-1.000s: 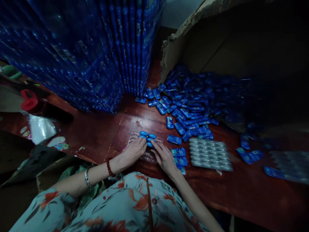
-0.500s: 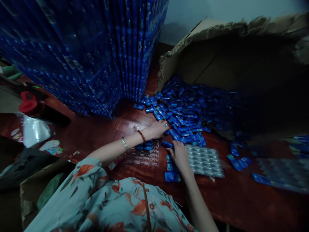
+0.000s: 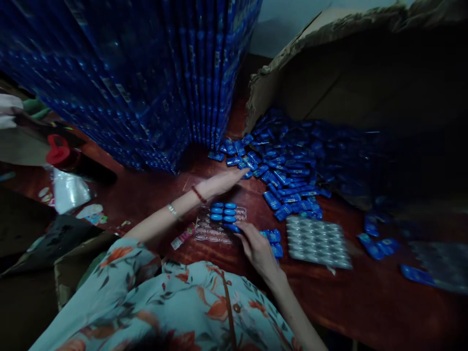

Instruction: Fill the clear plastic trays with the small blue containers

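Moved since half a second ago: right hand (image 3: 258,243) has come across from beside the silvery tray (image 3: 317,241) to the clear tray (image 3: 214,235); left hand (image 3: 228,180) has shifted farther away along the packet pile.
Right hand: fingertips pinched together on a blue packet (image 3: 231,227), at the near side of the filled rows.
Left hand: fingers stretched out close together, tips at the edge of the packet pile (image 3: 288,170); whether they grip a packet cannot be told.
Clear tray: flat on the red-brown table (image 3: 303,297) before the person, six blue ovals (image 3: 223,212) showing in two columns of three.
Pink wrapper: (image 3: 184,236) just left of the clear tray.
Packet pile: spilling from the torn cardboard box (image 3: 261,95).
Back left: tall blue stack (image 3: 146,97), with a red-lidded bottle (image 3: 80,160) lying near its foot.
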Tool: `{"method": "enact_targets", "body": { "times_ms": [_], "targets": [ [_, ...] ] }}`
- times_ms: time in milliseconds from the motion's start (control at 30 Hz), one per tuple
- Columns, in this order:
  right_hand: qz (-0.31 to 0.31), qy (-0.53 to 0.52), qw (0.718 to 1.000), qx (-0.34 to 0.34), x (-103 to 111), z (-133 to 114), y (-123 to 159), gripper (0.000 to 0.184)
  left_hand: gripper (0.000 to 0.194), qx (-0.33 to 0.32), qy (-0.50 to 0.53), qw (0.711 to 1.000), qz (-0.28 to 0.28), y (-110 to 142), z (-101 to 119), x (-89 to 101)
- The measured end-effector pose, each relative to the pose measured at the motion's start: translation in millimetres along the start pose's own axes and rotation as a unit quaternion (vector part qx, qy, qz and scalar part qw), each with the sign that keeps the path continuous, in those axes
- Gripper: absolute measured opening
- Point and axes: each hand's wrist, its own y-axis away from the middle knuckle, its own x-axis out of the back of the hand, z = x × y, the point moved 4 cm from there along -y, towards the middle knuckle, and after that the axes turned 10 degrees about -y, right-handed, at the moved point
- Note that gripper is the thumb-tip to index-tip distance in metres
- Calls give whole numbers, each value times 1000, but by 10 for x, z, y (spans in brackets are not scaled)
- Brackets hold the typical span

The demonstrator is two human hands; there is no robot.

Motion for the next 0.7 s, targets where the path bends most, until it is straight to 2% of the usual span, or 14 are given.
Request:
{"method": "enact_targets", "body": {
  "times_ms": [67,167,233,300,367,433,533,600,700],
  "targets": [
    [-19,68,996,48,-69,-38,-54,32,35,64,51,995,49,438,-40,266],
    [-76,156,983,65,-127,-81,-105,33,29,184,89,975,83,1148,15,521],
    [-114,185,975,53,-128,-124,-162,30,19,223,73,966,105,1524,157,576],
    [-154,190,969,32,-110,-169,-252,28,15,237,71,961,120,1755,343,513],
    [-193,180,965,10,-81,-196,-359,25,18,238,82,959,131,1843,523,354],
    [-224,166,960,-5,-48,-191,-450,21,26,234,82,959,140,1828,654,148],
    [-245,146,958,-21,0,-120,-505,15,32,214,29,962,167,1734,732,-106],
    [-241,136,960,-32,25,-53,-478,13,30,185,-18,967,177,1679,734,-200],
    [-230,147,962,-24,23,-20,-381,15,28,133,-59,978,148,1646,714,-255]
  ]
}}
